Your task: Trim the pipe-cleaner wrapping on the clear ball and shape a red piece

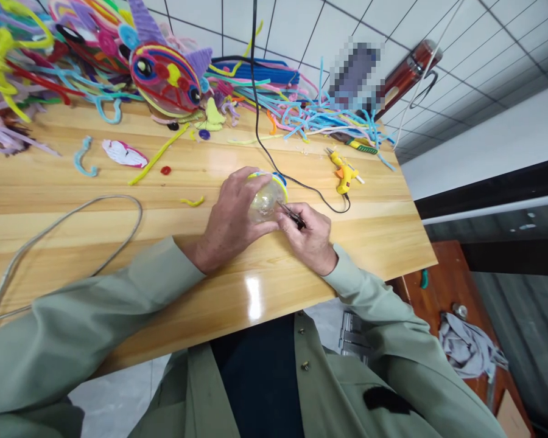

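Observation:
A clear round plastic piece [265,205] with a yellow and blue rim sits between my hands above the wooden table [201,228]. My left hand [232,219] is wrapped round its left side, thumb below and fingers over the top. In my right hand [307,234] is a small dark pointed tool [296,217], pinched between thumb and fingers. Its thin tip touches or nearly touches the right side of the clear piece; the exact contact is too small to tell.
A yellow glue gun [344,173] lies right of my hands, its black cord [310,184] looping behind them. Along the back are pipe cleaners [296,115], a decorated fish-like craft [168,79] and a red flask [408,76]. A grey cable [139,210] curves at left.

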`<state>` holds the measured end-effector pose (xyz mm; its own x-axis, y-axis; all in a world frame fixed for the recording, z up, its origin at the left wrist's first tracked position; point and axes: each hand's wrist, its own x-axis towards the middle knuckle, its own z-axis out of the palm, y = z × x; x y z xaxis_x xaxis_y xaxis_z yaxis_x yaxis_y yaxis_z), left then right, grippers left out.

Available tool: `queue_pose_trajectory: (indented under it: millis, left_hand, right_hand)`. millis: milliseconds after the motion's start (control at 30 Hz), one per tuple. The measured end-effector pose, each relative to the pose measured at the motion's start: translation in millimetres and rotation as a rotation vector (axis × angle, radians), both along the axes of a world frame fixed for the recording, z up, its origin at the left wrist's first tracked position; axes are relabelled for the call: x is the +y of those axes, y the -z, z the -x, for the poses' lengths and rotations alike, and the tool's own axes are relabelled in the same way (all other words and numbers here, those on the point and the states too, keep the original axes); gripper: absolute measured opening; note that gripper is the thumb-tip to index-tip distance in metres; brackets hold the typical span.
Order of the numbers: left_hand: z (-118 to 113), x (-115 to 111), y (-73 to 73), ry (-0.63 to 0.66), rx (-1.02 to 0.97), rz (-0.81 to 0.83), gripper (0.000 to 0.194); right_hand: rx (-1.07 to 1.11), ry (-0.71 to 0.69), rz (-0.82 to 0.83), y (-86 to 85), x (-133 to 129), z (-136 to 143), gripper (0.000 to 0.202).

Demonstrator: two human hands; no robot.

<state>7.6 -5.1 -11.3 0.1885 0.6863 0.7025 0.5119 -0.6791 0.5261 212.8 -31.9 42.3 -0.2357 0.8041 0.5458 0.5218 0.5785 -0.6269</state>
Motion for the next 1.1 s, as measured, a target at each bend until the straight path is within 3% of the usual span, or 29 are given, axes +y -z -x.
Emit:
queue_pose_trajectory:
  millis: [233, 533, 733, 833, 1000, 1100]
  left_hand:
    - [0, -3, -4.7, -0.010, -0.021, 0.005, 0.093]
    - [1, -3, -6.0, -0.012, 0.023, 0.014, 0.095]
    - [5, 2, -2.5, -0.012, -0.039, 0.023, 0.103]
    - [8, 3, -4.2, -0.003, -0.059, 0.047, 0.098]
    - [12, 4, -10.2, 0.049, -0.095, 0.054, 0.087]
    - [13, 4, -10.8, 0.053, -0.072, 0.044, 0.092]
  right_hand:
    - [0.152, -0.002, 0.067, 7.3, 6, -4, 0.012]
    - [0.107, -0.064, 0.091, 1.9, 7, -3, 0.011]
    - [0.319, -0.104, 0.391, -1.5, 10, -14, 0.039]
    - [0.364, -0.166, 0.592, -5.0, 14, -19, 0.051]
    - [0.424, -0.281, 0.799, -4.0, 21, -19, 0.054]
    - [0.473, -0.321, 0.852, 2.2, 24, -19, 0.051]
